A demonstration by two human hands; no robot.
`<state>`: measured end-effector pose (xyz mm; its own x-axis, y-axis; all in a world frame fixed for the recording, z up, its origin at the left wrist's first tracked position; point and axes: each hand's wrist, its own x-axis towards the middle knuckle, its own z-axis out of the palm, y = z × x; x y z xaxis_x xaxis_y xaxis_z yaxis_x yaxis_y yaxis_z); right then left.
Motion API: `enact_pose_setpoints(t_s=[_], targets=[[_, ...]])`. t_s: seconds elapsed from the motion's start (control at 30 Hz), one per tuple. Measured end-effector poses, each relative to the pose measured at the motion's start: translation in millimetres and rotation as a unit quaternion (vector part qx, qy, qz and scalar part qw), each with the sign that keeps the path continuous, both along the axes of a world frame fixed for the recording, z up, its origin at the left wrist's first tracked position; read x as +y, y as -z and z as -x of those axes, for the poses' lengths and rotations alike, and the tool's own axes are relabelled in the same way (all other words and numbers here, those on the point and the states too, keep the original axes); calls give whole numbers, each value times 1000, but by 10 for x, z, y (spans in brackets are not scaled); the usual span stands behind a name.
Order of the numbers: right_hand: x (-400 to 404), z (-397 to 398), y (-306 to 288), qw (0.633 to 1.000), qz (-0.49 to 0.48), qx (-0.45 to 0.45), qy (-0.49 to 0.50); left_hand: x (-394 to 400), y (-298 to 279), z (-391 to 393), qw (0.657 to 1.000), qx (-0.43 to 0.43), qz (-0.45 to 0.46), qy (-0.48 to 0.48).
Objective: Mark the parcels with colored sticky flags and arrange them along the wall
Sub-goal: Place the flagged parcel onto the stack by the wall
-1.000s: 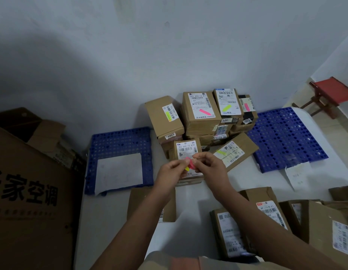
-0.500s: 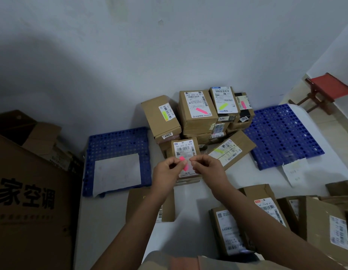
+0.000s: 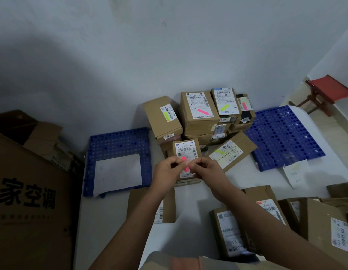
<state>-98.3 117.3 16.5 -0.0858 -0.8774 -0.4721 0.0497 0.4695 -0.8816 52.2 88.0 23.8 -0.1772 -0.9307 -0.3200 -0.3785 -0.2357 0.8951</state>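
Observation:
A pink sticky flag (image 3: pixel 185 164) is pinched between the fingertips of my left hand (image 3: pixel 167 170) and my right hand (image 3: pixel 206 170), held over a small brown parcel (image 3: pixel 185 150) with a white label. Behind it, a pile of flagged parcels (image 3: pixel 198 112) stands against the wall, with pink and yellow-green flags on their labels. A flat parcel (image 3: pixel 232 152) with a yellow-green flag leans on the pile's right side. Unflagged parcels (image 3: pixel 231 230) lie near me at the lower right.
Two blue perforated pallets lie on the white floor, one at the left (image 3: pixel 118 145) with a paper sheet on it, one at the right (image 3: pixel 282 135). A big brown carton (image 3: pixel 31 201) fills the left. A red stool (image 3: pixel 325 92) stands at the far right.
The flag now hangs longer between my fingertips, and my hands sit a little lower over the small parcel. The camera view has shifted slightly.

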Motion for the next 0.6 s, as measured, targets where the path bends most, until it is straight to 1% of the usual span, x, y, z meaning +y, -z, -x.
enact_pose_setpoints(t_s=[0.1, 0.17, 0.2, 0.23, 0.3, 0.37, 0.47, 0.53, 0.6], targets=[[-20, 55, -12, 999, -7, 31, -5, -80, 6, -37, 996, -51, 42, 66], [-51, 139, -27, 999, -13, 35, 23, -139, 10, -89, 985, -113, 66, 110], [-70, 189, -21, 998, -15, 35, 48, -165, 16, -132, 981, -137, 75, 115], [-89, 238, -16, 996, -20, 43, 74, -187, 25, -187, 980, -150, 80, 102], [-122, 302, 17, 993, -32, 60, 98, -217, 63, -314, 988, -130, 67, 45], [-158, 294, 78, 993, -36, 93, 60, -229, 94, -414, 994, -99, 39, -3], [-237, 217, 184, 986, -38, 162, -11, -199, 108, -479, 995, -101, 14, -11], [-305, 182, 248, 974, -36, 216, -50, -173, 112, -510, 996, -88, 1, -11], [-369, 159, 275, 954, -33, 279, -104, -159, 115, -538, 997, -72, -10, -22]])
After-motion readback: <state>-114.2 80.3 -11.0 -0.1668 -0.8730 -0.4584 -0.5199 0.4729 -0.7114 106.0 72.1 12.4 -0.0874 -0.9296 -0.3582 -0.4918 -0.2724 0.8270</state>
